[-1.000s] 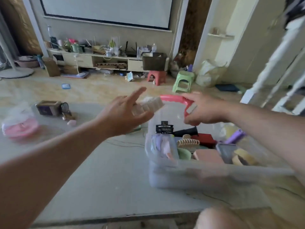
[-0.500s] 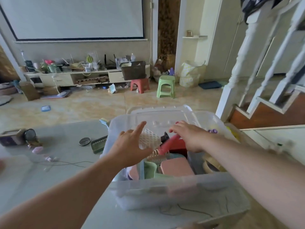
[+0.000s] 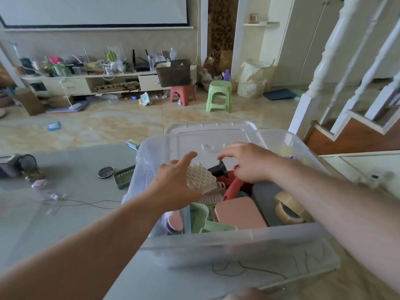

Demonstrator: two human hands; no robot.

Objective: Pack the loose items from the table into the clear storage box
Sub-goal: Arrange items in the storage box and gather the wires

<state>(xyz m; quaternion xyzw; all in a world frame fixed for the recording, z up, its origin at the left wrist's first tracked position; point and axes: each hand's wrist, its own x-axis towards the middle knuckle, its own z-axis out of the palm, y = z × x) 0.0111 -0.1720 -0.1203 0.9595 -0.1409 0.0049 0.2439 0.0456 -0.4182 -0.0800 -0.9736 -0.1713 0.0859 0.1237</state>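
On the near right of the glass table (image 3: 71,215), the clear storage box (image 3: 238,241) sits open and crowded: pink case (image 3: 238,213), green scoop (image 3: 200,215), tape rolls (image 3: 287,208), black spool (image 3: 217,169). Its lid (image 3: 210,128) lies flat just beyond the far wall.

Change over the last second: the brush with the white honeycomb head (image 3: 200,177) and red handle (image 3: 233,187) was held up above the far rim between both hands; it is now down inside the box, lying across the other contents.

Left hand (image 3: 175,182): over the left part of the box, forefinger straight, palm against the honeycomb head; whether the hidden fingers curl under it, cannot tell. Right hand (image 3: 249,162): fingers bent over the top of the red handle beside the spool; reads as a light grasp, not clearly released.

Judgement: brush is effectively packed; letting go remains.

Loose on the table, left of the box: green slotted tray (image 3: 123,176) touching the box wall, round dark disc (image 3: 106,172), blue comb-like piece (image 3: 132,144) at the far edge, small clutter (image 3: 19,165) far left. Task incomplete.
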